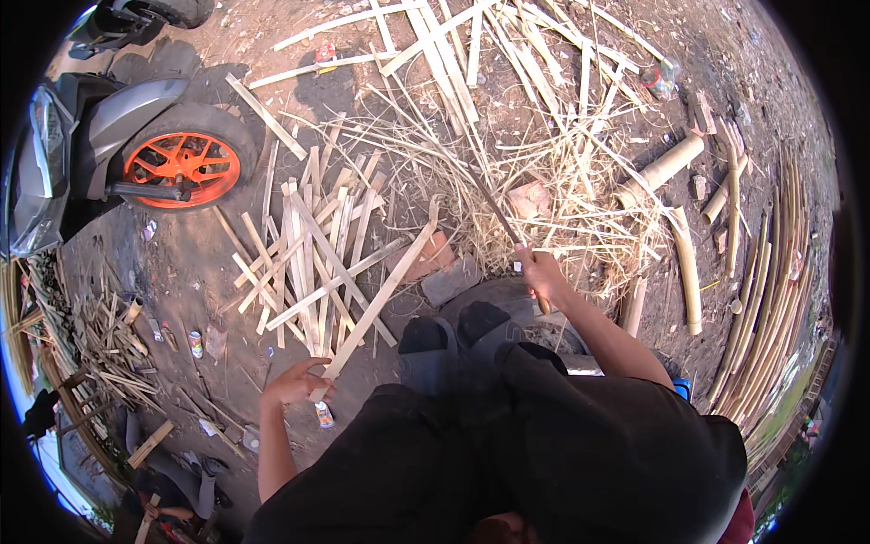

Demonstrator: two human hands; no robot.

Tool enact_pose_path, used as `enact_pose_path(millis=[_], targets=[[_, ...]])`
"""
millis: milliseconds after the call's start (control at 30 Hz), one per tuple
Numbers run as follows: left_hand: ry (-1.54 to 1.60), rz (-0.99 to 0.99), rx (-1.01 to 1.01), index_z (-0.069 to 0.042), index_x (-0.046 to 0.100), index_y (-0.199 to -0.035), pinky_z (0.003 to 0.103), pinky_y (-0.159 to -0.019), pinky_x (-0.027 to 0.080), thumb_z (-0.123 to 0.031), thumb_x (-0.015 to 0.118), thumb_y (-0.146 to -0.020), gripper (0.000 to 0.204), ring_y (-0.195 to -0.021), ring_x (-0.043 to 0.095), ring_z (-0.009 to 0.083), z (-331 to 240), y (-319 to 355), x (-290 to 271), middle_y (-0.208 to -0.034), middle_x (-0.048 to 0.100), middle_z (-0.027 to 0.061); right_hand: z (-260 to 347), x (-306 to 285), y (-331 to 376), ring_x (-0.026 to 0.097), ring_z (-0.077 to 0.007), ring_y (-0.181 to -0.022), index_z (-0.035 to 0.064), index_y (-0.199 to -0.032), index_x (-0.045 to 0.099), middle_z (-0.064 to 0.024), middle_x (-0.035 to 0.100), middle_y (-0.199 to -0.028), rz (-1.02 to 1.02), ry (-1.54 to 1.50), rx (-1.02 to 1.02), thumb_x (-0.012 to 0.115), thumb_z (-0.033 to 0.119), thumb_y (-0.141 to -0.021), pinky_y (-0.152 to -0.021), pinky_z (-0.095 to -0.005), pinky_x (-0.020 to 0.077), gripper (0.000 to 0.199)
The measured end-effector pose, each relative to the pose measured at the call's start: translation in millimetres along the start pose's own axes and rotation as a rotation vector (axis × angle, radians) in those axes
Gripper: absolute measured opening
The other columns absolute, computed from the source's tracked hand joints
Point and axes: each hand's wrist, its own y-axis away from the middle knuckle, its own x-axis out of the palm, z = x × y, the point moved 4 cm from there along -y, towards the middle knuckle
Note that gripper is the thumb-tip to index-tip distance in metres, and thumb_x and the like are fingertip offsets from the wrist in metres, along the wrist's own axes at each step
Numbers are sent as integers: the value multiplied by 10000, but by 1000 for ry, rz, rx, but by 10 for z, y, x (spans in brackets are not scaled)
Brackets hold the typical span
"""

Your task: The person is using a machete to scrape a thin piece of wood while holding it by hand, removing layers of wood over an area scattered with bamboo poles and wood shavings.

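Observation:
A long pale bamboo strip (385, 295) slants up and away from my left hand (297, 383), whose fingers close round its near end. The strip's far tip reaches toward some broken bricks (431, 257). My right hand (542, 277) grips a long-bladed knife (500, 216) by its wooden handle. The narrow dark blade points up and to the left, over a heap of thin bamboo shavings (580, 213). Just beyond the left hand lies a loose pile of split bamboo strips (317, 245).
A parked motorcycle's orange wheel (183, 170) stands at the left. Thick bamboo pieces (662, 170) and a bundle of long poles (770, 290) lie at the right. More strips (444, 68) are spread at the far side. Another person's hands (168, 513) show at the lower left.

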Motion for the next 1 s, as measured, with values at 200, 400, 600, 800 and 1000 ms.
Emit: enact_pose_path(millis=[200, 400, 600, 800, 1000], targets=[[0, 80, -90, 37, 626, -1110, 377, -630, 556, -220, 636, -885, 342, -717, 701, 259, 524, -973, 279, -774, 673, 131, 490, 86, 241, 645, -391, -738, -21, -929, 597, -227, 650, -767, -140, 313, -410, 552, 502, -968, -701, -475, 487, 526], [-428, -333, 153, 48, 682, -952, 452, -726, 500, -425, 592, -899, 484, -800, 684, 351, 309, -871, 496, -787, 673, 227, 810, 142, 271, 681, -438, -895, -72, -1007, 653, -308, 685, -950, 4, 519, -195, 676, 364, -769, -815, -462, 541, 497], [-422, -425, 237, 34, 673, -908, 512, -761, 475, -498, 506, -976, 561, -855, 652, 446, -320, -260, 821, -818, 659, 285, 1250, 316, 589, 690, -430, -862, -43, -991, 628, -279, 680, -841, 7, 606, -496, 662, 413, -834, -784, -493, 552, 483], [-568, -628, 417, 33, 644, -860, 560, -627, 438, -430, 476, -1023, 518, -720, 596, 518, -437, -20, 917, -695, 614, 272, 1411, 284, 541, 688, -441, -717, -21, -927, 602, -258, 659, -715, -104, 818, -618, 663, 335, -822, -677, -526, 560, 376], [-470, -717, 339, 49, 627, -850, 505, -567, 421, -444, 458, -1035, 553, -595, 594, 397, 58, 629, 626, -609, 567, 229, 176, -2280, -618, 716, -395, -880, -89, -1037, 655, -291, 699, -973, -752, 324, 146, 593, 257, -842, -765, -465, 579, 403]])
